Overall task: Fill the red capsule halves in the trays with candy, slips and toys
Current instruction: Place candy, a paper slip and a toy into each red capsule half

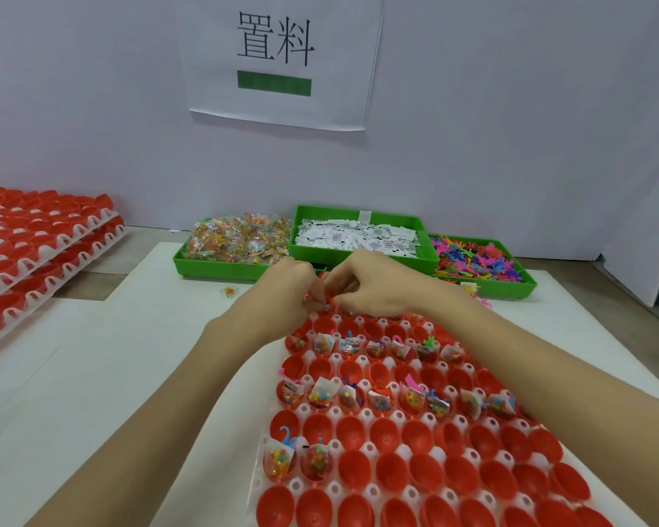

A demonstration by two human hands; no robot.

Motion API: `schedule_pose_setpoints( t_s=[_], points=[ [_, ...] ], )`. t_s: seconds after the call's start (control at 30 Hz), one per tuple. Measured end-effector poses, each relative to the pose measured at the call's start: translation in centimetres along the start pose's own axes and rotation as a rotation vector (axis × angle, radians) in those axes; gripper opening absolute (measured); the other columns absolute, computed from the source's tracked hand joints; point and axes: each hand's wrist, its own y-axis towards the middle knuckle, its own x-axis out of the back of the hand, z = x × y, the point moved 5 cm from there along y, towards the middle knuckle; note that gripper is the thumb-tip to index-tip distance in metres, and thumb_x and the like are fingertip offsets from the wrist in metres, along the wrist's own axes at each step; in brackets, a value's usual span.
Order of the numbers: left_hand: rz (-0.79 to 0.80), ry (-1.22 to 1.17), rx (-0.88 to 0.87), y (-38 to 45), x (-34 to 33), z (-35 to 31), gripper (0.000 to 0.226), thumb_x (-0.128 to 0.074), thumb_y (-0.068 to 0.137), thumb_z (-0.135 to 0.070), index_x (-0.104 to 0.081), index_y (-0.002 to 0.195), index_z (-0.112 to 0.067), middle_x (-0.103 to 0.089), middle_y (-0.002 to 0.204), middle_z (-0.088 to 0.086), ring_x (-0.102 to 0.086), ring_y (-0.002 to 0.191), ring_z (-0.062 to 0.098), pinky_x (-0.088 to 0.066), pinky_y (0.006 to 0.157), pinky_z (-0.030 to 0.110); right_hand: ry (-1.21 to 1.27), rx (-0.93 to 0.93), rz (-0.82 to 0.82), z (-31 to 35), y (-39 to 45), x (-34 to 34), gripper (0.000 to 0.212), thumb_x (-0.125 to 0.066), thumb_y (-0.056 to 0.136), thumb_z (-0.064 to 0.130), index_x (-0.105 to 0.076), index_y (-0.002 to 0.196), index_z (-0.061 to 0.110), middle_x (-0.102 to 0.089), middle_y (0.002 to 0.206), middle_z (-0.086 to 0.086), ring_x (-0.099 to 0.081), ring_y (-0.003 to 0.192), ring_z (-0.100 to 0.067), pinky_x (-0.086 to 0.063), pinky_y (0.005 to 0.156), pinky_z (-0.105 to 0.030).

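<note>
A white tray point(398, 414) of red capsule halves point(389, 475) lies before me; several halves in three rows hold candy packets, slips and toys, the others are bare. Both hands meet over the tray's far left corner. My left hand point(288, 289) has its fingers curled and pinches small items, a candy packet point(325, 306) showing at the fingertips. My right hand point(373, 283) is curled too, fingertips against the same spot; what it holds is hidden.
Three green bins stand at the back: candy packets point(236, 243), white slips point(358, 235), coloured toys point(476, 260). Stacked trays of red halves point(42, 245) sit at the far left. A loose candy packet point(228, 291) lies on the white board.
</note>
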Motion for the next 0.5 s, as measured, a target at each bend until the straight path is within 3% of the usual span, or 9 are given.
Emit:
schedule_pose_setpoints(
  t_s=[0.1,0.2,0.27,0.3,0.4,0.5],
  points=[
    [-0.055,-0.023,0.014,-0.01,0.17,-0.03,0.014,-0.073,0.093,-0.014,-0.083,0.101,-0.018,-0.077,0.098,0.002,-0.053,0.083,0.016,-0.041,0.086,0.023,0.062,0.037,-0.012,-0.13,-0.37,0.14,0.022,-0.071,0.092,0.013,-0.08,0.111,0.018,-0.078,0.107,0.004,-0.072,0.095,-0.003,-0.053,0.081,-0.008],
    [-0.096,-0.029,0.034,-0.04,0.21,0.18,0.011,-0.076,0.092,-0.022,-0.084,0.098,-0.023,-0.077,0.093,-0.002,-0.042,0.085,0.013,-0.037,0.084,0.025,0.075,0.039,-0.046,-0.4,-0.4,0.16,0.02,-0.069,0.094,0.013,-0.079,0.111,0.018,-0.078,0.1,0.014,-0.07,0.095,0.003,-0.05,0.076,-0.006],
    [-0.09,-0.02,0.052,-0.04,0.15,0.23,0.011,-0.076,0.092,-0.024,-0.084,0.1,-0.025,-0.076,0.093,-0.003,-0.042,0.089,0.016,-0.034,0.082,0.025,0.043,0.031,-0.042,-0.49,-0.37,-0.12,0.021,-0.064,0.098,0.01,-0.079,0.111,0.014,-0.071,0.077,0.028,-0.065,0.074,0.011,-0.045,0.068,-0.005],
    [-0.082,-0.02,0.06,-0.06,0.14,0.2,0.011,-0.076,0.092,-0.023,-0.084,0.1,-0.026,-0.076,0.093,-0.003,-0.044,0.092,0.017,-0.035,0.082,0.026,0.021,0.031,-0.05,-0.47,-0.31,-0.27,0.021,-0.063,0.098,0.009,-0.079,0.11,0.013,-0.07,0.073,0.027,-0.064,0.069,0.01,-0.047,0.07,-0.008],
    [-0.073,-0.033,0.068,-0.1,0.35,0.07,0.011,-0.078,0.09,-0.021,-0.084,0.099,-0.024,-0.078,0.094,-0.003,-0.051,0.093,0.018,-0.038,0.084,0.026,-0.038,0.036,-0.141,-0.2,0.0,-0.39,0.02,-0.067,0.096,0.009,-0.078,0.111,0.015,-0.076,0.101,0.004,-0.068,0.092,-0.006,-0.055,0.09,-0.025],
    [-0.081,-0.077,0.061,-0.19,0.8,-0.14,0.009,-0.081,0.086,-0.018,-0.084,0.095,-0.019,-0.08,0.092,0.0,-0.067,0.088,0.019,-0.044,0.081,0.023,-0.079,0.037,-0.191,0.16,0.22,-0.6,0.02,-0.069,0.093,0.007,-0.076,0.111,0.013,-0.076,0.103,-0.002,-0.068,0.093,-0.012,-0.056,0.091,-0.029]
  ],
)
